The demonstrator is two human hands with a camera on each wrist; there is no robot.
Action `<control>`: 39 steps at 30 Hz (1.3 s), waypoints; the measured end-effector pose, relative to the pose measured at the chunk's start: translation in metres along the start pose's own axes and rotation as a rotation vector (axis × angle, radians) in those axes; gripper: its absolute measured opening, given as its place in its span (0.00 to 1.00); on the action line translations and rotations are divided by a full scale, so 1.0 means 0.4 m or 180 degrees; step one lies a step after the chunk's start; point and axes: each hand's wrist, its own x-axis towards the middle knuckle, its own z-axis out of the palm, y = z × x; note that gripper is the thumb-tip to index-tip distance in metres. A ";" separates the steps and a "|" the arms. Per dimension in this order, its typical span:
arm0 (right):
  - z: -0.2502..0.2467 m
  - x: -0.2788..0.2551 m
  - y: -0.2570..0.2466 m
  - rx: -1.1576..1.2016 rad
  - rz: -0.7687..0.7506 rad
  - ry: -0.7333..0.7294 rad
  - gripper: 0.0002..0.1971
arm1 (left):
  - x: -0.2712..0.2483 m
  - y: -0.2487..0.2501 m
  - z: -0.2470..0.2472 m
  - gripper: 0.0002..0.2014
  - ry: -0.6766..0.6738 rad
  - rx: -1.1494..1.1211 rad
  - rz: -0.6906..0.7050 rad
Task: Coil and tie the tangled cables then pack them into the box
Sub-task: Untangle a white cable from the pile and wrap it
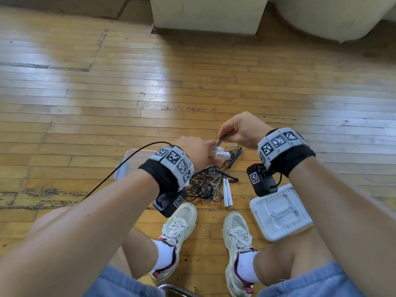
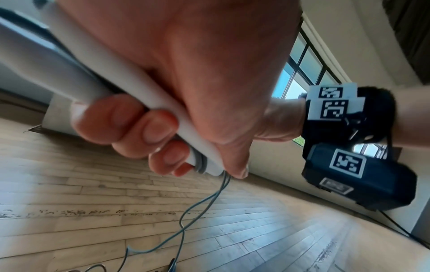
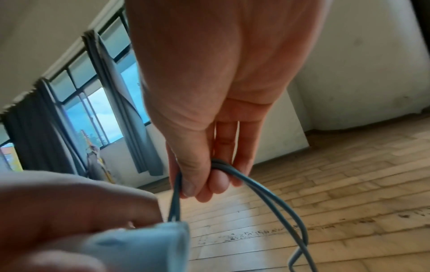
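My left hand point(image 1: 203, 152) grips a pair of white handles point(image 1: 221, 153) side by side; in the left wrist view its fingers point(image 2: 151, 132) curl round the handles point(image 2: 130, 81), and thin grey cable point(image 2: 200, 200) runs out of their ends. My right hand point(image 1: 227, 136) is just above and right, thumb and fingers point(image 3: 202, 182) pinching looped strands of that grey cable point(image 3: 263, 191). Below both hands a tangled pile of black and grey cables point(image 1: 205, 185) lies on the floor. The clear box point(image 1: 125, 166) sits left, mostly hidden behind my left wrist.
A second pair of white handles point(image 1: 227, 192) and black handles point(image 1: 234, 160) lie by the pile. The white box lid point(image 1: 280, 213) lies right of my shoes point(image 1: 235, 239). A white cabinet base point(image 1: 205, 16) stands far ahead on the wooden floor.
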 end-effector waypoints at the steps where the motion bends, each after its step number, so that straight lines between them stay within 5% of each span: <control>1: -0.001 0.001 -0.009 -0.0100 0.0015 -0.0108 0.08 | -0.001 -0.001 0.004 0.20 0.0028 0.0001 -0.0035; 7: 0.008 0.018 -0.044 0.0183 0.1189 -0.0599 0.23 | -0.003 -0.017 0.039 0.21 0.0379 0.0013 -0.0147; 9: 0.011 0.020 -0.045 0.0158 0.1382 -0.0739 0.21 | -0.001 -0.014 0.042 0.20 0.0375 0.0026 -0.0196; 16: 0.005 0.021 -0.034 -0.0090 0.1063 -0.0199 0.13 | 0.018 -0.030 0.030 0.20 0.0621 -0.0303 -0.0298; 23: 0.013 0.015 -0.040 -0.0689 0.0779 0.0225 0.12 | 0.029 -0.027 0.051 0.16 0.0410 -0.0594 -0.0121; 33: 0.030 0.012 -0.088 -0.0994 0.0408 0.0089 0.10 | 0.040 -0.037 0.078 0.10 0.0537 -0.0971 -0.0339; 39: 0.038 0.033 -0.092 0.1357 0.1405 0.0550 0.19 | 0.039 -0.063 0.035 0.13 0.1069 -0.0870 -0.0811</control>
